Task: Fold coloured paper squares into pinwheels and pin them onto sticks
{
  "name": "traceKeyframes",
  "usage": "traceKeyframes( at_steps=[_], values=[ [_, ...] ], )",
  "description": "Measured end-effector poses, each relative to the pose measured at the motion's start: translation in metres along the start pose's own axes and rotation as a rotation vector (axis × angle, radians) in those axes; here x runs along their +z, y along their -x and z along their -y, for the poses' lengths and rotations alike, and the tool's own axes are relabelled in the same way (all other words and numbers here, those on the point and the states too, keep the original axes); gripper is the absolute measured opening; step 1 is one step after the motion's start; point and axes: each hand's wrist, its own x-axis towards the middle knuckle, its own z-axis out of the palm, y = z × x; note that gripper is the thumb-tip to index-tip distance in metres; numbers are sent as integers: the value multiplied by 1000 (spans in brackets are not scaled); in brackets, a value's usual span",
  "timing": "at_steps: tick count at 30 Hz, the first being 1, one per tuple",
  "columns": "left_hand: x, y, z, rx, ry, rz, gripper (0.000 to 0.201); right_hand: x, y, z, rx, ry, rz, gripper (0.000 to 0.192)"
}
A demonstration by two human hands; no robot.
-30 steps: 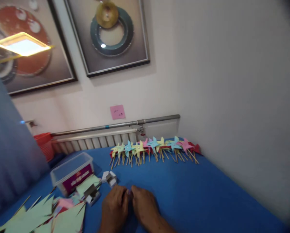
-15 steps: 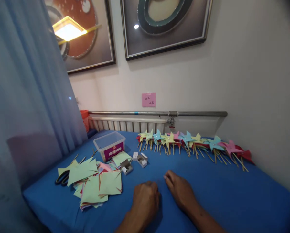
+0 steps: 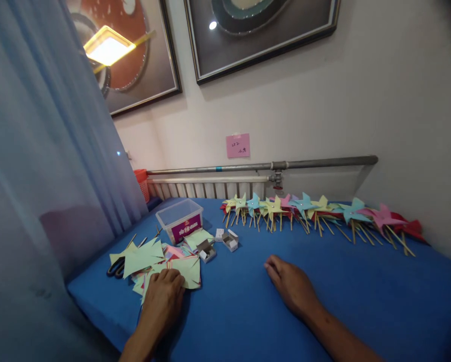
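Note:
My left hand rests over the front of a pile of green paper squares with cuts at their corners. Its fingers are bent down onto the paper, apart from any grip I can see. My right hand lies on the blue cloth to the right, its fingers curled and the thumb pressed to the forefinger. Anything inside that pinch is hidden. Between and beyond the hands sit two small open boxes. Black-handled scissors stick out from under the paper at the left.
A clear plastic tub with a purple label stands behind the paper. Finished paper pinwheels on sticks lie in a row along the back right. A pipe runs along the wall; a blue curtain hangs at the left.
My left hand has moved left from the middle of the cloth onto the paper pile, and its fist has loosened. My right hand keeps its curled pose. The view has shifted slightly.

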Motion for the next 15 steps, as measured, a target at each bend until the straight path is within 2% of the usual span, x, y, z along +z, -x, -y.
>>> traceKeyframes(
  at_steps=[3,9,15],
  values=[
    [3,-2,-2,-17,64,-23,29,-1,1,1,0,1,2,24],
    [11,-1,6,-126,280,-45,26,-1,2,0,-6,-7,-21,21],
    [1,-1,13,-282,683,-2,30,-1,1,1,1,-9,-9,22]
  ],
)
